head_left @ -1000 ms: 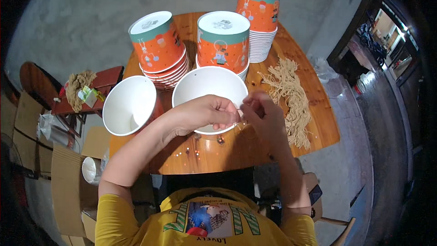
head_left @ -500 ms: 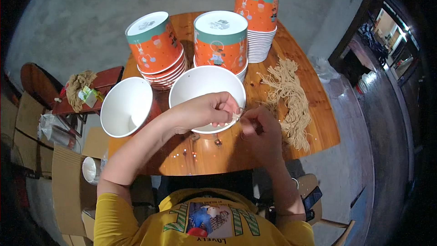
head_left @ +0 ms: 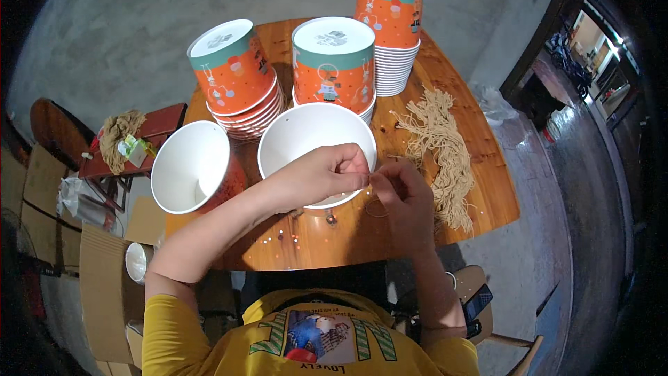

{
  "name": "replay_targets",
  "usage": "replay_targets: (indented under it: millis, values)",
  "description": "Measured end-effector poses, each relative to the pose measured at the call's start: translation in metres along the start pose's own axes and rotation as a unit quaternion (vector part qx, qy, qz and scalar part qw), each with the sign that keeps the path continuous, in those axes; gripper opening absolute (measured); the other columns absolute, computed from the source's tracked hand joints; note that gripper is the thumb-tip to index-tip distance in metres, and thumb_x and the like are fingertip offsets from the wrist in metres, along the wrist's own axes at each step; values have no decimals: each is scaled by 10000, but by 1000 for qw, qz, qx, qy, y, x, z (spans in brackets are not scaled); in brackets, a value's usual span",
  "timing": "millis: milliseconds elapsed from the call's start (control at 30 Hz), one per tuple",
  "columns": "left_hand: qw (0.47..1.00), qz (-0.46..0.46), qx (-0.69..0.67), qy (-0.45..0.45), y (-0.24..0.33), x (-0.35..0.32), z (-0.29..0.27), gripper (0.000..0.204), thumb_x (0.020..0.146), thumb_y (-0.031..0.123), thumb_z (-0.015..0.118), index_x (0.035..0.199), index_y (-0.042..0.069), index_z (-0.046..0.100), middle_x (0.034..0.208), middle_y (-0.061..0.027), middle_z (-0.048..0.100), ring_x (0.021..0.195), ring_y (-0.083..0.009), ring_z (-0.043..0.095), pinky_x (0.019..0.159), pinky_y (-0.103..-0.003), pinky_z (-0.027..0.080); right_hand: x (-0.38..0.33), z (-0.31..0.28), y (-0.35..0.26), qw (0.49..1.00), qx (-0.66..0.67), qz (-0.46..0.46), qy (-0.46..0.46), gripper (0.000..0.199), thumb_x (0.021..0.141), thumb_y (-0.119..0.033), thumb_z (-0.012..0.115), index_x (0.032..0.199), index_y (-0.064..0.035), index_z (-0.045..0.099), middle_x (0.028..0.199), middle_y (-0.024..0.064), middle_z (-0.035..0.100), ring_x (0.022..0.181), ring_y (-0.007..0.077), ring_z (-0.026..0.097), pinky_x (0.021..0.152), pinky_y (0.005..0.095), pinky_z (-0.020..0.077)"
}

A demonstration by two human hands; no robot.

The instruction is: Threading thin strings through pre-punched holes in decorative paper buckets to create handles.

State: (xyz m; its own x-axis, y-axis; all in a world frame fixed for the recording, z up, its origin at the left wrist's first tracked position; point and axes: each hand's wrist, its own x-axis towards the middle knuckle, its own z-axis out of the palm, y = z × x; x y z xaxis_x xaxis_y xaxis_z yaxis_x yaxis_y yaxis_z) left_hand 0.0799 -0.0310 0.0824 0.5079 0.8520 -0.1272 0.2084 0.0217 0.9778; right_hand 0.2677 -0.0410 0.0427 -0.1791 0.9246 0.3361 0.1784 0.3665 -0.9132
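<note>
In front of me on the table stands a white-lined paper bucket point(head_left: 313, 129), its open mouth facing up toward me. My left hand point(head_left: 334, 170) reaches over this mouth, thumb and fingers pinched together at the right part of the rim. Fingertip to fingertip with it, my right hand point(head_left: 403, 191) is closed in a pinch just outside the rim. A thin tan cord point(head_left: 376, 213) hangs in a small loop below the fingers; the pinched ends are mostly hidden. Right of my right hand lies a bundle of tan cords point(head_left: 451, 167).
Another open bucket point(head_left: 188, 163) tilts at the left. Behind stand upside-down orange and green stacks of buckets: left point(head_left: 233, 80), middle point(head_left: 334, 76) and far right point(head_left: 390, 21). Small pale bits point(head_left: 282, 238) dot the near table. A red bench point(head_left: 156, 125) and cardboard point(head_left: 104, 285) are leftward.
The hands have drawn closer, fingertips now meeting at the bucket's rim. My right hand has turned slightly, and a cord loop shows beneath it.
</note>
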Motion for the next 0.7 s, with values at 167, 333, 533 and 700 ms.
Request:
replay_targets:
  millis: [167, 333, 533, 700]
  values:
    - [989, -82, -119, -14, 3, 1, -2, 54, 882, 111, 572, 884, 67, 540, 713, 23, 565, 600, -32, 478, 555, -173, 375, -17, 11, -1, 999, -47, -16, 16, 122, 838, -127, 667, 896, -55, 586, 792, 87, 579, 655, 177, 593, 608, 291, 486]
    - [983, -100, -154, 4, 3, -1, 2, 59, 895, 118, 547, 891, 58, 548, 729, -3, 605, 586, -33, 498, 549, -160, 396, -20, 20, -11, 975, -125, -175, 63, 102, 817, -69, 667, 812, -61, 565, 671, 44, 517, 610, 108, 522, 529, 238, 403]
    - [981, -94, -167, -14, 15, -8, 2, 95, 851, 144, 574, 880, 54, 571, 747, 19, 570, 653, -45, 501, 597, -178, 408, -16, 13, 4, 994, 46, -46, 88, 116, 834, -115, 678, 883, -52, 594, 739, 40, 602, 643, 97, 570, 582, 249, 466]
    - [994, -69, -83, -34, 8, -6, 2, 133, 841, 188, 624, 850, 61, 587, 749, 24, 573, 651, -42, 489, 603, -172, 401, -8, 1, -14, 992, 97, 74, 43, 16, 864, -48, 601, 857, -50, 588, 767, -43, 553, 692, 28, 477, 624, 191, 392]
